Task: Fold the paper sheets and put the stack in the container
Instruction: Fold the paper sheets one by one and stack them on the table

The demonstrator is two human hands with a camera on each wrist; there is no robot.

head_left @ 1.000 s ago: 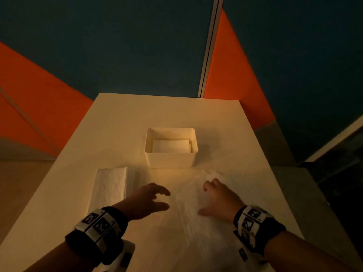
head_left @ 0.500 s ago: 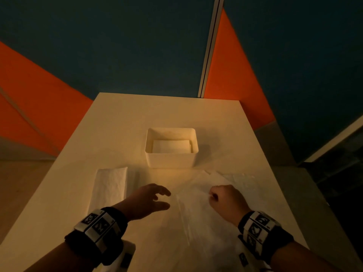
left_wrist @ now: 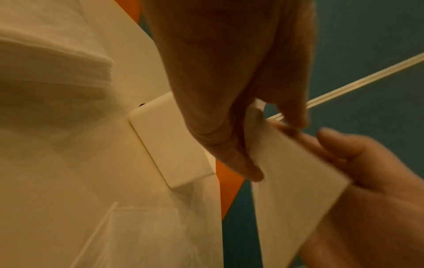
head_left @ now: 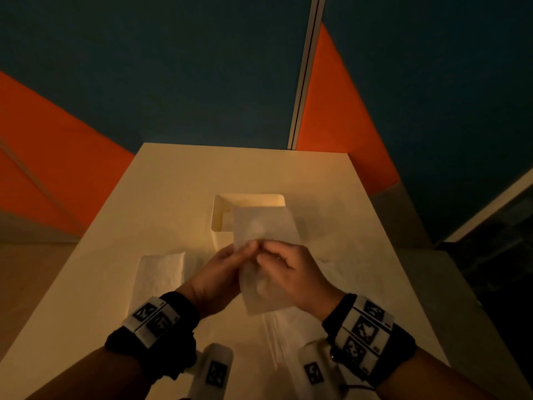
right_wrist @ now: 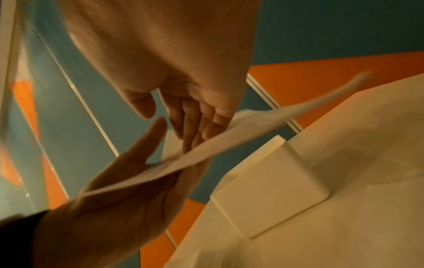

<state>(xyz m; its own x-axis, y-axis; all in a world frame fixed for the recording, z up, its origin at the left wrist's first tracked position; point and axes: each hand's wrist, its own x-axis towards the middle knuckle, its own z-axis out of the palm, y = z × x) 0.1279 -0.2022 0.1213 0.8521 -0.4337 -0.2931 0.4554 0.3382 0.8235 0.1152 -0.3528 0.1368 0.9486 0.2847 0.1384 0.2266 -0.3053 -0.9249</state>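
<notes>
Desk point(head_left: 173, 183): fills centre of frame, unchanged. Container point(head_left: 220, 210): centre, half hidden behind raised sheet; 0.5 s ago fully visible with folded paper inside. Folded stack point(head_left: 160, 272): lower left, same spot. Loose sheets point(head_left: 346, 272): lower right, flat on desk. One sheet point(head_left: 262, 223): was flat, now lifted mid-air, centre. Left hand point(head_left: 216, 278), right hand point(head_left: 291, 272): were apart on desk, now together, fingers pinching sheet. Judgement: fold of new sheet starting; stack not yet in container.
</notes>
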